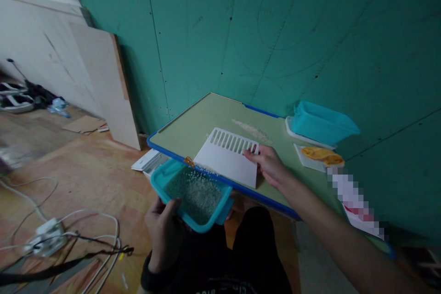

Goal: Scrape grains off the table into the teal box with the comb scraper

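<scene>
My left hand grips the near left rim of a turquoise plastic container, its thumb over the edge. The container is held just below the table's front edge, with small white grains, like rice, inside it. My right hand is closed on the right side of a flat white board with a row of slots. The board's lower edge lies along the blue table rim, and grains spill there into the container. A streak of pale grains lies on the green tabletop behind the board.
On the table's right, an empty-looking turquoise bin stands on a white lid, near a yellow cloth. A green wall rises behind. Cables and a white power strip lie on the floor at left; a wooden panel leans there.
</scene>
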`<act>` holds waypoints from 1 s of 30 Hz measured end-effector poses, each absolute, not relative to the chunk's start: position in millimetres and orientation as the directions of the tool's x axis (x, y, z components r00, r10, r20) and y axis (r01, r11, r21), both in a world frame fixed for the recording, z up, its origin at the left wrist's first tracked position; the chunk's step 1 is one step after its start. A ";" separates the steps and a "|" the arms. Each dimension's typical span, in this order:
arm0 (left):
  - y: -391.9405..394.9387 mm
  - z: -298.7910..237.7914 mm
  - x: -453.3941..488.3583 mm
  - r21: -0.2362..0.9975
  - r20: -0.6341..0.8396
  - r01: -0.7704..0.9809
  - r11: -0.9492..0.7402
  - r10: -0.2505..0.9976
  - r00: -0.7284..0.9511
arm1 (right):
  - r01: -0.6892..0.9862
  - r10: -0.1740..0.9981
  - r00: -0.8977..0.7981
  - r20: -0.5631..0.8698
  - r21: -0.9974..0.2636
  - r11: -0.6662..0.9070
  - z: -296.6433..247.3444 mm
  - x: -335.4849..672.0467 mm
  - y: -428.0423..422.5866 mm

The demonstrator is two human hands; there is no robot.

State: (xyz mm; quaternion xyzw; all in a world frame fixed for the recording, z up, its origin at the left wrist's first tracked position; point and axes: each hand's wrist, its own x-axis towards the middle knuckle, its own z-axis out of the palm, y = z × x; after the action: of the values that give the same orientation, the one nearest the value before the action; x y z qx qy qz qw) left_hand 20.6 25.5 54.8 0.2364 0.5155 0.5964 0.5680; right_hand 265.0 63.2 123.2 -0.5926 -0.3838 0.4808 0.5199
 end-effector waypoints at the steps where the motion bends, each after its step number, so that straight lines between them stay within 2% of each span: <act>1: 25.6 51.7 20.3 0.879 -0.306 -0.443 0.177 0.922 -0.239 | -0.045 0.956 0.243 -0.162 -0.987 -0.156 124.6 264.3 61.6; 4: 26.1 43.1 19.8 0.855 -0.301 -0.493 0.160 0.928 -0.221 | -0.055 0.955 0.263 -0.136 -0.991 -0.125 130.6 269.5 58.0; 7: 26.7 39.1 18.8 0.842 -0.304 -0.514 0.163 0.931 -0.203 | -0.051 0.924 0.365 -0.111 -0.994 -0.099 136.6 288.2 56.9; 11: 28.3 39.9 15.7 0.842 -0.319 -0.512 0.171 0.923 -0.216 | 0.032 0.850 0.526 -0.028 -0.998 -0.053 136.6 322.6 58.7; 15: 30.6 42.7 13.0 0.839 -0.316 -0.521 0.159 0.921 -0.229 | 0.095 0.818 0.574 -0.008 -0.993 -0.076 125.6 339.9 66.1; 24: 32.3 52.5 12.0 0.890 -0.282 -0.436 0.134 0.913 -0.295 | 0.008 0.905 0.402 -0.136 -0.988 -0.152 118.2 300.8 91.8; 30: 30.2 47.2 11.2 0.867 -0.292 -0.478 0.141 0.921 -0.258 | -0.040 0.935 0.286 -0.211 -0.977 -0.208 121.4 271.6 84.4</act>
State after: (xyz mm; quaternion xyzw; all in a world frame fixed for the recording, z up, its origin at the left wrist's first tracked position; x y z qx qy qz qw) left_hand 11.2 30.2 47.2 0.2221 0.4988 0.6167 0.5670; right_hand 271.6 84.4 121.4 -0.6157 -0.3632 0.4743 0.5138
